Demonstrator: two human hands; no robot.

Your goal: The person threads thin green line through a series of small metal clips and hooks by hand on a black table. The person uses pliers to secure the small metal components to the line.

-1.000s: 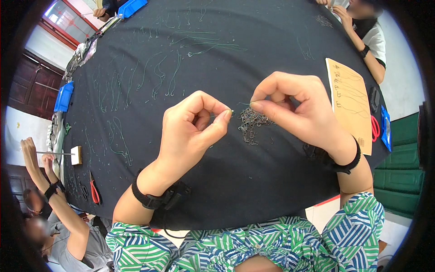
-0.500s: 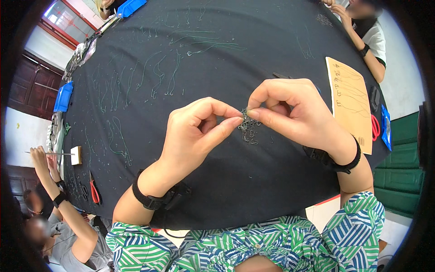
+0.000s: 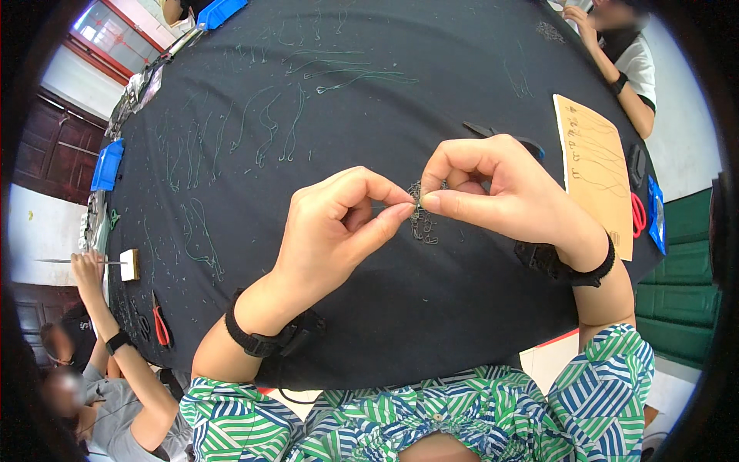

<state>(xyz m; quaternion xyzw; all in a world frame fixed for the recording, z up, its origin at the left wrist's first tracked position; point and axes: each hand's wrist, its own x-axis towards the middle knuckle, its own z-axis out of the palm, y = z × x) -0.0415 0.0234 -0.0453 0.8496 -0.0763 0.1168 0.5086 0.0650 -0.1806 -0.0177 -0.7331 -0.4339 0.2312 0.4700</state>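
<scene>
My left hand (image 3: 331, 223) and my right hand (image 3: 500, 185) meet fingertip to fingertip above the black cloth. Thumb and forefinger of each are pinched together. A small bit of thin green fishing line (image 3: 416, 205) shows at the left fingertips. What the right fingertips hold is too small to make out. Just beyond and below them lies a heap of small metal fish hooks (image 3: 423, 229), partly hidden by my fingers. Past my right hand rests a pair of dark-bladed scissors or pliers (image 3: 481, 129), its blue handle partly covered.
Green lines with hooks (image 3: 289, 135) lie spread over the far left cloth. At right are a tan card (image 3: 596, 177) with hooked lines, red-handled scissors (image 3: 638, 215) and a blue packet (image 3: 656, 215). Red-handled pliers (image 3: 160, 322) lie left. Co-workers (image 3: 146, 385) sit around the table.
My right hand has shifted slightly, and the fingertips now sit a little lower, showing more of the tool behind. At left, a co-worker's raised hand has moved right.
</scene>
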